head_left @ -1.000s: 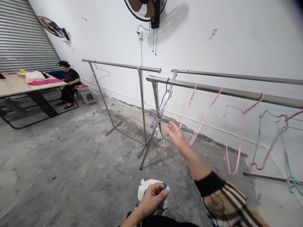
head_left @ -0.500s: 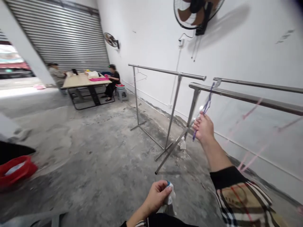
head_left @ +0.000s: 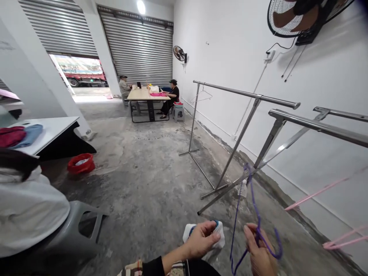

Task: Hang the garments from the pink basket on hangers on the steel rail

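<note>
At the lower right, my right hand (head_left: 260, 251) is closed on a purple clothes hanger (head_left: 254, 203); its hook curls out past my fingers. My left hand (head_left: 201, 239) pinches a white piece of cloth with a blue edge (head_left: 219, 234), most of it hanging below and behind the fingers. The two hands are close together, low in front of me. Bare metal clothes racks (head_left: 238, 91) stand ahead and to the right. Pink hangers (head_left: 316, 193) hang blurred at the right edge.
Left of me a person in white (head_left: 28, 214) sits on a grey stool (head_left: 83, 218). Nearby are a red bin (head_left: 81, 164) and a white table (head_left: 61, 124) with folded clothes. Two people sit at a far table (head_left: 138, 94). Fans (head_left: 293, 17) hang on the right wall.
My right hand has taken the purple hanger off the rack and brought it down beside my left hand. The view has turned left, showing the seated person and white table.
</note>
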A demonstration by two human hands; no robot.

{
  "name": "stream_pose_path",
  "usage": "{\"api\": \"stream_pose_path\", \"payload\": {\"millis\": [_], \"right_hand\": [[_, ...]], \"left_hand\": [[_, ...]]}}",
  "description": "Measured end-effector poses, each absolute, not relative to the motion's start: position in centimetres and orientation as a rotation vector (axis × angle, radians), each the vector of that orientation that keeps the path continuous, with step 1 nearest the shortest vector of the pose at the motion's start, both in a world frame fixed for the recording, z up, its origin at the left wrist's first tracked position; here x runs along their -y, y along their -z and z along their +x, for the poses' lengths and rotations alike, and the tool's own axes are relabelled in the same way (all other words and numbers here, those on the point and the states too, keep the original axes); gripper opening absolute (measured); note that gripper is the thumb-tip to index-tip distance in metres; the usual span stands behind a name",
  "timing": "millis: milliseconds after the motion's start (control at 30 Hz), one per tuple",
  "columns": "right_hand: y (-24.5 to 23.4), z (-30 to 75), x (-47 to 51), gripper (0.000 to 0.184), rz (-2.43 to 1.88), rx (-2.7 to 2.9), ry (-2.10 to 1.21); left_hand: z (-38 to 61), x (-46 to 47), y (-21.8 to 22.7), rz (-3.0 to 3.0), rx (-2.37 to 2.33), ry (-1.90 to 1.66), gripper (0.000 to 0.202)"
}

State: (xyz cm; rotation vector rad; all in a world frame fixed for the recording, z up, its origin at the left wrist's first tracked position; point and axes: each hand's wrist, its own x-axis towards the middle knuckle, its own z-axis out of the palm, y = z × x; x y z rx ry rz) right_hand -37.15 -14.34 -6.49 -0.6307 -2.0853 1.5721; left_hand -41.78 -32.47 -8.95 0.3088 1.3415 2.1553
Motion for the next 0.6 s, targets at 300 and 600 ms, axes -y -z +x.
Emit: {"api": "stream_pose_path", "payload": {"millis": [300,600], "right_hand": [[7.4,-33.6,16.0,0.033,-0.458,2.482,-1.611],[5.0,-31.3,14.3,0.037,-0.356,2.395,-1.580]], "left_hand": [[-37.5,29.7,8.9,0.544,-1.266,-2.003,0.078],[-35.4,28.4,9.3,0.632,-1.273,-2.023,0.066]]}}
